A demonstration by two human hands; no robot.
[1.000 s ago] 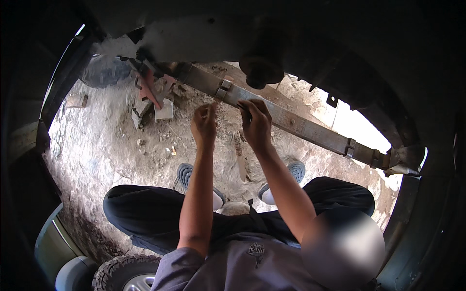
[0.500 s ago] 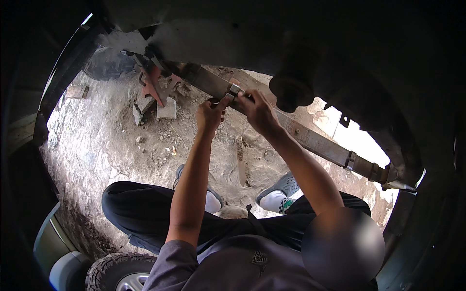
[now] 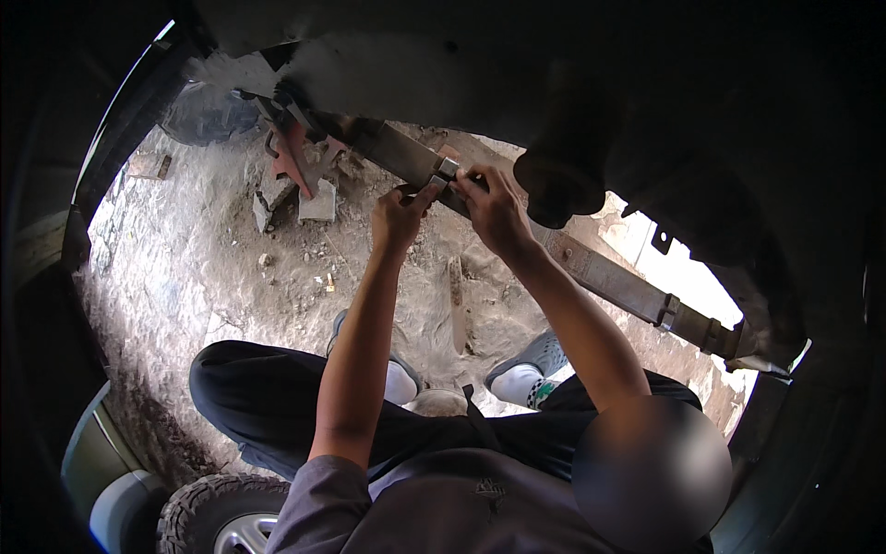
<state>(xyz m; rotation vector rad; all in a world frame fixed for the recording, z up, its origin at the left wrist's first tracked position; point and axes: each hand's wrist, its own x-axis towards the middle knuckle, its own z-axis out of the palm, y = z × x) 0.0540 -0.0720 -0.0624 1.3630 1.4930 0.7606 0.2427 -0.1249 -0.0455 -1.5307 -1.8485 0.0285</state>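
A long leaf spring (image 3: 604,280) runs slantwise beneath the dark vehicle underside, from upper left to lower right. A small, shiny, square-edged metal clip (image 3: 448,168) sits at the spring's middle stretch. From the near side, my left hand (image 3: 397,222) grips the clip's lower part, its thumb along the metal and its fingers partly hidden. My right hand (image 3: 498,214) pinches at the clip's right side with thumb and forefinger, the other fingers curled. Whether anything small is between the right fingertips, I cannot tell.
A red metal stand (image 3: 291,159) and broken blocks (image 3: 317,203) are at the upper left. Dark cylindrical part (image 3: 558,180) hangs right of my hands. A tyre (image 3: 208,517) is at lower left. A narrow strip (image 3: 457,305) lies on the dirt floor between my feet.
My right fingers have shifted slightly and now rest closer against the clip's right side, leaving more of it showing. My left hand keeps nearly the same place.
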